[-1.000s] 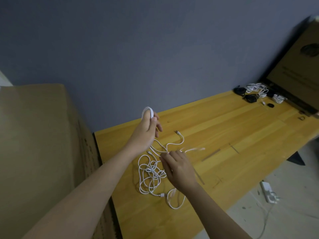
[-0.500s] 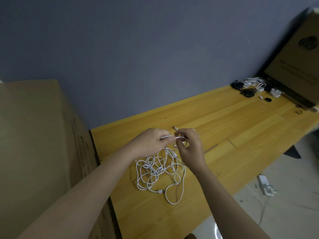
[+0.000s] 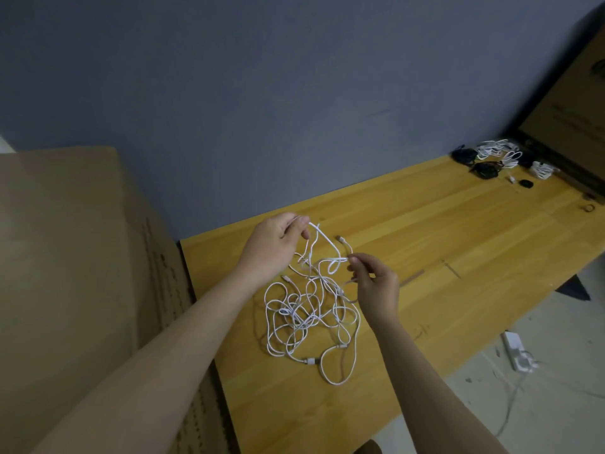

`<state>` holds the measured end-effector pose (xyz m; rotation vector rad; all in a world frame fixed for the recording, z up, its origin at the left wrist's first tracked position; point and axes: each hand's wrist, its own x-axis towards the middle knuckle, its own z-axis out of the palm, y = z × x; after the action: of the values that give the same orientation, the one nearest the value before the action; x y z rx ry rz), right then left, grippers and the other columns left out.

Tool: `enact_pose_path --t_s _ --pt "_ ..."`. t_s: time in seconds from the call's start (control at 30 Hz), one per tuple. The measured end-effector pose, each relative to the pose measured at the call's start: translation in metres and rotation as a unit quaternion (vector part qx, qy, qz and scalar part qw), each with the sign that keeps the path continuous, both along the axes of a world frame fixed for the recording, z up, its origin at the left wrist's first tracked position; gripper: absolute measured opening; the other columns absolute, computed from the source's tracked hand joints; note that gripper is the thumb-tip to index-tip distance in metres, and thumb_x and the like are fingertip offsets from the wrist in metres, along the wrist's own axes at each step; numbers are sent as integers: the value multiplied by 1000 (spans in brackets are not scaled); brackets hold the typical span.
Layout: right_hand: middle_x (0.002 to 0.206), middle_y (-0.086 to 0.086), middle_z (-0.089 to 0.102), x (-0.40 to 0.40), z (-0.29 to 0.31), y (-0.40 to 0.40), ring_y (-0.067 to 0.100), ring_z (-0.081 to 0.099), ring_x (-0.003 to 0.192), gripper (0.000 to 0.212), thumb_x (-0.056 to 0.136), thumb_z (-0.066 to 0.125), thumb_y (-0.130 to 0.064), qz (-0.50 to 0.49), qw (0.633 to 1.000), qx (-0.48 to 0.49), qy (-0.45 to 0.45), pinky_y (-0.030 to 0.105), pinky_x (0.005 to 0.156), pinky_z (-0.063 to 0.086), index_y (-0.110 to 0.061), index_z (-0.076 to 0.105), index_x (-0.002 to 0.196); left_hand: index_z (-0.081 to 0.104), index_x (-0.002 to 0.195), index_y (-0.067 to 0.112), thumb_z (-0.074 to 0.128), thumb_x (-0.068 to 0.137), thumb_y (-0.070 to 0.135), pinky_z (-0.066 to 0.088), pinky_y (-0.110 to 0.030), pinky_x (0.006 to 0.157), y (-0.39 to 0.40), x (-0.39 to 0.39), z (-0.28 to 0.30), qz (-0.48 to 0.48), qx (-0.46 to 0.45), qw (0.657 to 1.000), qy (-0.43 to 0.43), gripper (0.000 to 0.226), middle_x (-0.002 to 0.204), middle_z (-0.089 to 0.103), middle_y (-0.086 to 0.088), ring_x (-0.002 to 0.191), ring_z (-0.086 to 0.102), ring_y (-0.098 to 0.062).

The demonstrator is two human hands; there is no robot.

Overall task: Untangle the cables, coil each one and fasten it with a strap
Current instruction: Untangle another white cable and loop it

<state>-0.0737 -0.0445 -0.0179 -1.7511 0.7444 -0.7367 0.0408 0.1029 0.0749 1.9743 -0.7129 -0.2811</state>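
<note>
One camera sits on the person's head. It looks forward and down, close over the yellow worktop (image 3: pixel 425 244) and the wall (image 3: pixel 262 93) behind.

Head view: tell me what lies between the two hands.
In the head view, a stretch of white cable spans the gap from the left hand to the right hand, both pinching it above the tangle on the wooden table.
</note>
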Motion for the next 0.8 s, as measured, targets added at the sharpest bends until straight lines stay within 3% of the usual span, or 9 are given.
enact_pose_path --t_s 0.13,0.3,0.4,0.47,0.6,0.67,0.73,0.8 --pt "69 -9 65 -3 -13 -8 4 60 60 13 92 62 -13 -5 998 -18 55 35 67 53 -22 67 85 58 73 21 42 102 30 21 -19 40 -1 0 -3 35 -19 999 -6 34 36 39 13 35 35 -6" --pt "72 -1 63 1 -11 -11 4 60 61 13 95 57 -10 -60 998 3 22 21 58 45 -17 63 85 59 75 21 40 102 34 23 -25 44 -2 3 -4 82 -25 996 -16 35 47 34 7 37 35 -7" --pt "91 6 59 6 -3 -17 19 54 84 9 93 59 -10 -115 993 -12 -30 22 72 41 -16 65 88 57 74 21 40 102 32 24 -25 45 -3 4 -3 113 -25 993 -21 35 50 35 6 40 37 -7" --pt "97 4 53 6 12 -20 18 50 94 8 91 62 -12 -122 991 -35 -49 26 83 39 -19 67 90 56 76 19 39 102 31 26 -29 47 -1 8 -3 132 -23 991 -17 34 51 37 6 42 35 -8" --pt "83 -13 45 -4 46 -19 -6 48 77 9 88 62 -8 13 975 -200 -91 8 70 35 -11 71 89 59 84 15 36 103 32 33 -32 55 3 17 -1 154 -23 988 -16 35 64 50 0 55 43 -13" --pt "78 -10 46 -13 44 -15 -3 48 71 16 89 60 -17 99 946 -301 -72 13 62 38 -9 74 90 59 85 15 35 104 31 33 -30 55 5 18 1 161 -31 986 -11 35 64 48 1 57 43 -13" --pt "76 -1 49 -22 31 -9 10 50 63 13 88 61 -18 163 903 -396 -21 27 50 41 -19 73 92 59 85 14 35 104 30 32 -30 54 4 17 2 163 -33 986 -10 34 61 44 2 54 40 -12" --pt "76 2 50 -30 18 -3 19 51 57 15 85 60 -12 204 857 -472 26 25 38 37 -21 70 91 58 84 14 36 104 30 32 -28 55 1 16 3 165 -37 986 -10 34 62 45 4 55 41 -10"
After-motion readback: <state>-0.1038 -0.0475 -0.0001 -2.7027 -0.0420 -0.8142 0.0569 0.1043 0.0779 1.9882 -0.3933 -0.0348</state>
